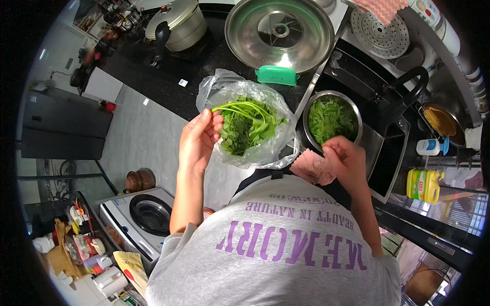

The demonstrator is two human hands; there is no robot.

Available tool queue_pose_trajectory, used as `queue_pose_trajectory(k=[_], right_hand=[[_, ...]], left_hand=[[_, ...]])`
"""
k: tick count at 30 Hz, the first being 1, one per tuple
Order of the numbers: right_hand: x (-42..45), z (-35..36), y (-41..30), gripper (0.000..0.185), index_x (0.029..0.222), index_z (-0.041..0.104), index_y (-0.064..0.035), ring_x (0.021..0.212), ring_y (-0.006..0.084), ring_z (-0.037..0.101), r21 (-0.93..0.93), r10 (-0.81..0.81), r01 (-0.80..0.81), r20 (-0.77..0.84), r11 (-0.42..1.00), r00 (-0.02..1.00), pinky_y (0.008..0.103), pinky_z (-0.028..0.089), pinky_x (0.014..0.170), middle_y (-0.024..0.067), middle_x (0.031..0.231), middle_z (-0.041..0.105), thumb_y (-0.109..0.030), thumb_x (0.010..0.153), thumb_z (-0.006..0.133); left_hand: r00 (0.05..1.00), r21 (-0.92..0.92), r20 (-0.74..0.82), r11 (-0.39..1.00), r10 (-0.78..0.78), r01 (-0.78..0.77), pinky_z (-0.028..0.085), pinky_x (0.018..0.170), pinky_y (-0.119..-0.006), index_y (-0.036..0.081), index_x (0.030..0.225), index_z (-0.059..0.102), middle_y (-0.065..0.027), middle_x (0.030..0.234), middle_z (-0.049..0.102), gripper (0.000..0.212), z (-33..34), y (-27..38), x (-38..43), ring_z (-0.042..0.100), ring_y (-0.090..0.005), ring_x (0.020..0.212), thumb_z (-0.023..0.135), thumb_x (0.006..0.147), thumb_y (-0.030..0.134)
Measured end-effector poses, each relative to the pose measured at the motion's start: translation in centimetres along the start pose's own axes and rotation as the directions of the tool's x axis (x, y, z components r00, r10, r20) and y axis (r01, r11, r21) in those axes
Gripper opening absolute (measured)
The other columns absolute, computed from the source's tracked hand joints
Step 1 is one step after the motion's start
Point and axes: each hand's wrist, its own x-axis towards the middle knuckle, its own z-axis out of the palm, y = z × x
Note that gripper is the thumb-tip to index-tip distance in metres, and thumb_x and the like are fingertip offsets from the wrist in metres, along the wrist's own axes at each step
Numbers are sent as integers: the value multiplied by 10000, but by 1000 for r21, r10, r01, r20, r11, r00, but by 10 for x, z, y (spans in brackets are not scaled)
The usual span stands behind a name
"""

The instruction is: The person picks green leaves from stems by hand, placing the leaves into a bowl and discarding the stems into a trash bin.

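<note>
My left hand (201, 137) pinches the stem ends of a small bunch of leafy greens (245, 111) over an open clear plastic bag (254, 160). More loose greens (239, 139) fill the bag, which rests at the counter's edge. To the right, a round steel bowl (358, 114) holds picked green leaves (331, 118). My right hand (344, 155) is at the bowl's near rim, with thumb and forefinger brought together; whether a bit of leaf is between them cannot be told. A pink cloth (314, 166) lies between the bag and my right hand.
A large steel lid (279, 30) lies behind the bag, with a green plastic box (277, 75) at its near edge. A pressure cooker (178, 26) stands at the back left. At the right are a black faucet (411, 84), sink (386, 164), pump bottle (430, 147) and yellow detergent jug (423, 185).
</note>
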Motion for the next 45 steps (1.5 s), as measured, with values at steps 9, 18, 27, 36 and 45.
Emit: queue_pose_trajectory(k=[9,18,27,36,45], right_hand=[[51,5,-103,161,801,633,-79,654,193,563,-168,-789,771,-157,614,594,284,452,534,25,742,554,-42,659,697],[54,7,-99,135,768,585,-111,731,188,519,-368,-786,732,4,573,618,325,417,623,-5,752,526,-105,670,678],[45,7,-96,157,786,563,-104,710,205,514,-363,-776,744,83,561,625,329,402,620,8,740,524,-107,677,676],[52,13,-85,87,766,581,-68,744,235,532,-225,-711,694,5,684,703,348,436,640,52,736,533,-76,713,650],[77,64,-28,121,831,613,12,651,98,499,884,147,39,-121,466,982,231,415,633,15,761,572,-92,862,558]], left_hand=[[969,78,73,967,236,-241,417,582,-220,18,910,625,-62,773,649,246,51,6,-43,576,-103,661,565,878,254],[953,159,124,943,276,-293,422,583,-209,2,941,623,-73,775,645,219,71,6,-58,570,-100,656,578,862,201],[904,365,119,829,411,-425,403,529,-185,8,911,659,-60,755,655,140,69,2,-56,550,-70,614,606,822,103],[954,336,162,894,254,-295,409,540,-173,-3,924,647,-80,777,667,148,64,0,-53,585,-71,641,637,817,98],[939,287,66,895,339,-343,373,518,-170,17,854,644,-53,736,652,109,89,-39,-40,570,-68,621,645,815,119]])
